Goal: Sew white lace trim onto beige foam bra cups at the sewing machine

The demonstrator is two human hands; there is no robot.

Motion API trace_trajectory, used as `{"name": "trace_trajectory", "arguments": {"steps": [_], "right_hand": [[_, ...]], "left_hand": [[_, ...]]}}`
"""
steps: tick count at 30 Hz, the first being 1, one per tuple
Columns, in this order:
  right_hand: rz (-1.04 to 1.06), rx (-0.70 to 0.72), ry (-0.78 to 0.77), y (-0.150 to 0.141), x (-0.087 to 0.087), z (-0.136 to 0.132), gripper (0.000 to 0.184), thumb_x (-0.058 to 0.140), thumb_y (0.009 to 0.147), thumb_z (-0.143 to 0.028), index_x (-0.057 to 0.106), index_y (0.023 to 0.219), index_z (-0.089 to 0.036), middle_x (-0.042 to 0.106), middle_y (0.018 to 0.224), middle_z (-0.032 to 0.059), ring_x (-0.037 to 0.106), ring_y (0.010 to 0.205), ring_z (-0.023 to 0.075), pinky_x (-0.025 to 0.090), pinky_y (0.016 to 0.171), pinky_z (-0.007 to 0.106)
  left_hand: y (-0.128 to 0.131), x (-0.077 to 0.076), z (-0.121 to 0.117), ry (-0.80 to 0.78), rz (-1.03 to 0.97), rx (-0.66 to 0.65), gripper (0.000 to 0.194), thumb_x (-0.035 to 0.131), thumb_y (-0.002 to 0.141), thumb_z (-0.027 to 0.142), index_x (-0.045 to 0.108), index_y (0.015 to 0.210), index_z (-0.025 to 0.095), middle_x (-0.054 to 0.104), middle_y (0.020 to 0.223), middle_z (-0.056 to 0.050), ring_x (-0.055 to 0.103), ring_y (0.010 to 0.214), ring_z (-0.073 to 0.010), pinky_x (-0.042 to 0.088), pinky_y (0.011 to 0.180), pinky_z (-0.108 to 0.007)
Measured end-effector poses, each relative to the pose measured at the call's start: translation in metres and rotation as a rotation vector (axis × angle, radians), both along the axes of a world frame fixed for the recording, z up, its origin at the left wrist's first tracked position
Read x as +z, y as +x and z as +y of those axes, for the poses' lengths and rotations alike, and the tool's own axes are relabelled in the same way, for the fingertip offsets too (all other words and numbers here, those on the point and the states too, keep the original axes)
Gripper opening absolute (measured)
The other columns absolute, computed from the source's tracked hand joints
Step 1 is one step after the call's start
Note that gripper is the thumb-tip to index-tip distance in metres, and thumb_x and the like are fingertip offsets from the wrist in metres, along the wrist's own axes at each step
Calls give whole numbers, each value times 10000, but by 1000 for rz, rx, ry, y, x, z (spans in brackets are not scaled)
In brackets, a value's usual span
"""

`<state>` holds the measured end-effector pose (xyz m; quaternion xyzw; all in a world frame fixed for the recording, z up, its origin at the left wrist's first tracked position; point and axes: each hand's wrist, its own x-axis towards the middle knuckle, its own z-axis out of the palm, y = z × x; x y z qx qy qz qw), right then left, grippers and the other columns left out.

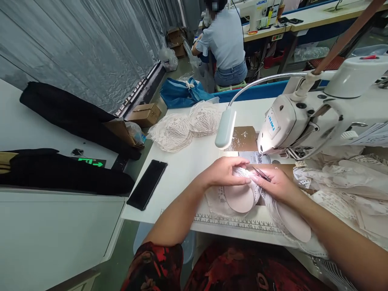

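My left hand (226,171) pinches the top edge of a white lace bra piece (239,197) with pale padded cups, lying on the sewing table (188,169). My right hand (277,184) grips small thread snips (261,173), their tips pointing at the lace just under my left fingers. A second padded cup (292,226) hangs over the table's front edge below my right wrist. The white sewing machine (303,121) stands just behind both hands, and its gooseneck lamp (226,127) shines down on the work.
A black phone (147,184) lies at the table's left edge. A pile of lace cups (184,127) sits at the far left corner, more lace (348,182) heaps on the right. Black fabric rolls (60,169) lie on the left bench. A person (226,42) sits ahead, facing away.
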<state>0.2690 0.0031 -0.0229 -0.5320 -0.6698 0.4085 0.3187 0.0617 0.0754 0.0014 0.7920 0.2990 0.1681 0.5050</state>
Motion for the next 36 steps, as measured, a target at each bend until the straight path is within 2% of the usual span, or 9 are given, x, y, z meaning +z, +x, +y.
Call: {"name": "trace_trajectory", "arguments": {"steps": [3, 6, 9, 12, 17, 20, 30, 33, 36], "right_hand": [[27, 33, -8, 2, 2, -1, 304, 506, 908, -456, 676, 875, -206, 689, 833, 33, 623, 794, 208, 488, 724, 326], [42, 0, -23, 7, 4, -1, 301, 537, 893, -482, 641, 989, -217, 685, 929, 52, 627, 866, 219, 488, 784, 340], [83, -31, -111, 17, 8, -1, 432, 452, 916, -558, 568, 1175, -231, 658, 849, 41, 605, 726, 187, 489, 680, 322], [88, 24, -170, 25, 13, 0, 498, 341, 949, -573, 581, 1204, -220, 605, 707, 20, 573, 640, 171, 489, 660, 326], [69, 82, -164, 29, 18, 5, 433, 550, 862, -534, 691, 1128, -222, 697, 1065, 101, 634, 974, 267, 501, 858, 404], [78, 78, -178, 27, 14, 4, 383, 588, 839, -496, 693, 1061, -202, 702, 1045, 101, 643, 941, 254, 518, 815, 389], [-17, 17, -47, 15, 10, 2, 281, 544, 883, -452, 685, 853, -211, 688, 862, 56, 629, 795, 206, 493, 712, 348], [139, -52, -129, 12, 9, 1, 312, 600, 833, -483, 646, 974, -209, 688, 874, 60, 652, 794, 211, 518, 697, 343], [157, -10, -227, 11, 8, 3, 379, 660, 775, -488, 631, 1031, -211, 687, 884, 54, 653, 806, 220, 518, 697, 346]], "left_hand": [[8, -2, -3, -46, 48, -14, 369, 711, 760, 472, 650, 945, 159, 639, 858, -22, 556, 757, -143, 422, 661, -247], [12, -8, -2, -176, -31, -50, 303, 686, 796, 435, 628, 784, 138, 583, 732, 6, 509, 683, -107, 382, 612, -218], [12, -12, 0, -307, -88, -69, 264, 697, 800, 386, 666, 841, 127, 621, 775, -16, 540, 721, -114, 408, 650, -222], [12, -14, 0, -420, -97, -82, 272, 714, 793, 377, 704, 882, 120, 659, 798, -38, 573, 746, -128, 435, 690, -237], [14, -14, -1, -551, -137, -16, 272, 767, 744, 374, 749, 854, 126, 699, 797, -48, 610, 766, -142, 456, 721, -247], [15, -14, -1, -605, -142, 25, 285, 792, 713, 382, 762, 843, 131, 704, 760, -40, 606, 727, -130, 452, 697, -239], [17, -14, -3, -570, -110, 13, 259, 781, 730, 378, 765, 816, 134, 709, 759, -36, 615, 727, -138, 459, 679, -237], [18, -16, -3, -558, -133, -4, 254, 759, 754, 368, 757, 830, 125, 722, 814, -57, 637, 795, -164, 482, 743, -260], [15, -12, -1, -481, -114, -63, 270, 704, 798, 358, 732, 899, 109, 708, 871, -74, 631, 831, -174, 480, 771, -274]]}}
